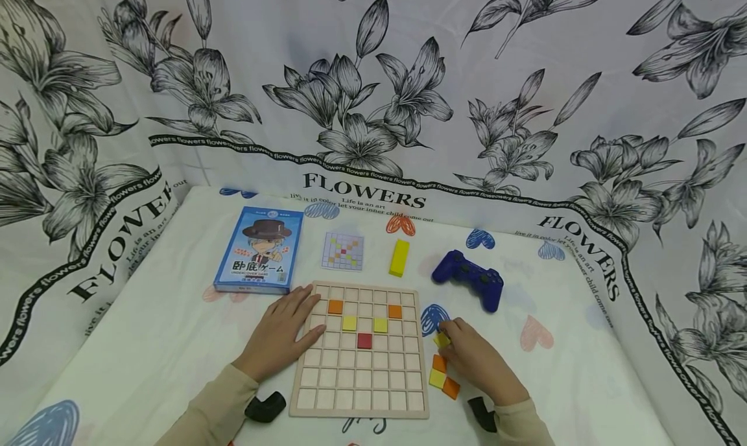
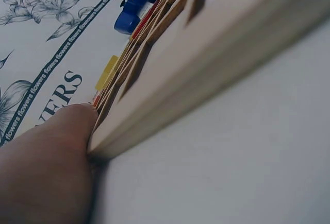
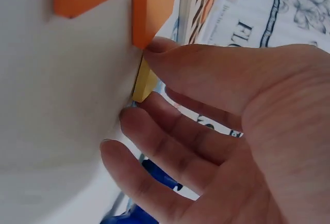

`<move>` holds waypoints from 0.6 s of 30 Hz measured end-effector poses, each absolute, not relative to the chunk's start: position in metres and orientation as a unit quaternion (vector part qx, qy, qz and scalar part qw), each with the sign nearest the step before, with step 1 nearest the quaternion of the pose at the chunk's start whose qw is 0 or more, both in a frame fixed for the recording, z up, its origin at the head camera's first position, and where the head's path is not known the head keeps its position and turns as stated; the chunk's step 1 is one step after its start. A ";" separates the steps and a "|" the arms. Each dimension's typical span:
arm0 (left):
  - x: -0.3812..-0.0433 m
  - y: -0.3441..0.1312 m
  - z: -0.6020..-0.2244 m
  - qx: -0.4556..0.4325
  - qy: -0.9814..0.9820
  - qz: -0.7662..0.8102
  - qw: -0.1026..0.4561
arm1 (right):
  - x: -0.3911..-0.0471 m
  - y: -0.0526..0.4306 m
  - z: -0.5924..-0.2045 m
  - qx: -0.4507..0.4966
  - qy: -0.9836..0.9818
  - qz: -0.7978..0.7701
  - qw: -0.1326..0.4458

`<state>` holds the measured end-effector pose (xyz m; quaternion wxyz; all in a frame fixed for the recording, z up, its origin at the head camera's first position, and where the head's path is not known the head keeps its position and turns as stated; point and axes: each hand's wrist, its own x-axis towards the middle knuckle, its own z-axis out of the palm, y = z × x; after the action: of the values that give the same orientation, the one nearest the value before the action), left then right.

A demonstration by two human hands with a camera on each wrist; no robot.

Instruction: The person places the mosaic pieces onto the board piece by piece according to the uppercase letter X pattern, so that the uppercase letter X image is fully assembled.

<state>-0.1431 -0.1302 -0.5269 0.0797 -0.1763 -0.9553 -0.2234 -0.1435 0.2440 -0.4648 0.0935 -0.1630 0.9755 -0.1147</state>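
A wooden grid board [image 1: 379, 376] lies on the cloth between the hands. In its cells sit a red tile [image 1: 364, 341], two yellow tiles [image 1: 349, 323] and two orange tiles [image 1: 335, 306], forming a V. My left hand [image 1: 279, 339] rests on the board's left edge with fingers extended. To the right of the board, my right hand [image 1: 477, 358] pinches a yellow tile [image 3: 145, 82] between thumb and fingers, low at the cloth. Just nearer me lie an orange tile [image 1: 439, 363], a loose yellow tile [image 1: 436, 378] and another orange tile [image 1: 450, 387].
Behind the board are a blue game box [image 1: 259, 251], a printed pattern card [image 1: 342, 251], a yellow block [image 1: 399, 258] and a blue game controller [image 1: 469, 279]. Black wrist pieces [image 1: 265, 408] show near the sleeves. A flowered curtain [image 1: 373, 109] hangs behind the cloth.
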 end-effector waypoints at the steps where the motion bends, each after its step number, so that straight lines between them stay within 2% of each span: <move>1: -0.143 -0.130 -0.527 -0.176 -0.956 -0.223 0.079 | -0.144 0.243 -0.464 -0.166 0.975 -0.115 0.089; 11: -0.143 -0.131 -0.526 -0.178 -0.955 -0.222 0.077 | -0.141 0.212 -0.452 -0.294 0.948 -0.121 0.024; 18: -0.142 -0.130 -0.524 -0.175 -0.956 -0.225 0.072 | -0.136 0.167 -0.449 -0.401 0.906 -0.135 0.035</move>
<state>-0.1417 -0.1302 -0.5235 0.0719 -0.1754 -0.9557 -0.2253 -0.1363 0.1665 -0.4491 0.0351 -0.4006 0.9056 -0.1347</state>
